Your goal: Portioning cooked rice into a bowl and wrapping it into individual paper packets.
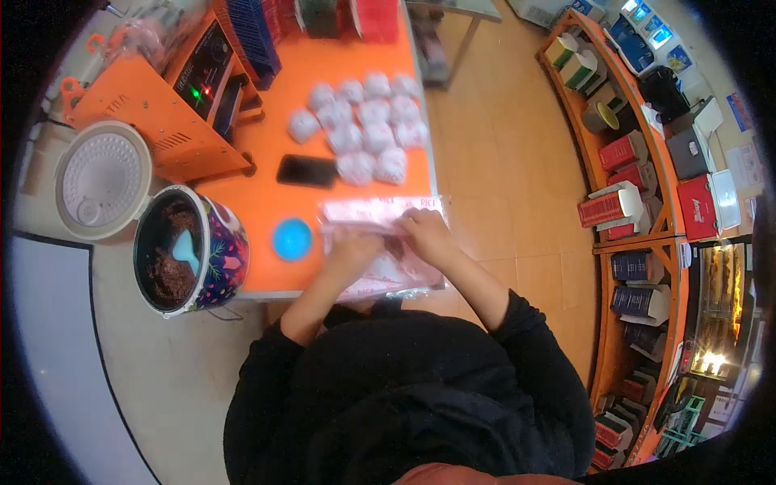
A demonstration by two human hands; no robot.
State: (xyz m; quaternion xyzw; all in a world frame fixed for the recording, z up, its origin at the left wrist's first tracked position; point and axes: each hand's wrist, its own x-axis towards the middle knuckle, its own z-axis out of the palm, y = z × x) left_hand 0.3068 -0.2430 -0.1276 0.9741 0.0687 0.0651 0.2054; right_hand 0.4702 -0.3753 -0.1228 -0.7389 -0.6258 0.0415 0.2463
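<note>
In front of me, a stack of printed wrapping sheets (418, 276) with red lettering lies at the table's front edge. My right hand (426, 235) pinches a folded edge of the top sheet. My left hand (354, 253) is blurred and rests against the same sheet; its fingertips are hard to make out. Between the hands shows a small dark patch of food (394, 246), partly covered. To the left stands a round blue cup (292, 239). Several white wrapped balls (364, 115) with reddish print sit in rows farther back, beside a black phone (307, 171).
At left, an open rice cooker (224, 254) holds reddish-brown rice (170, 279) and a light-blue paddle (185, 250); its lid (100, 179) is swung back. Behind it stands an orange machine (157, 121) with lit indicators. Orange shelves (642, 239) with boxes line the right side.
</note>
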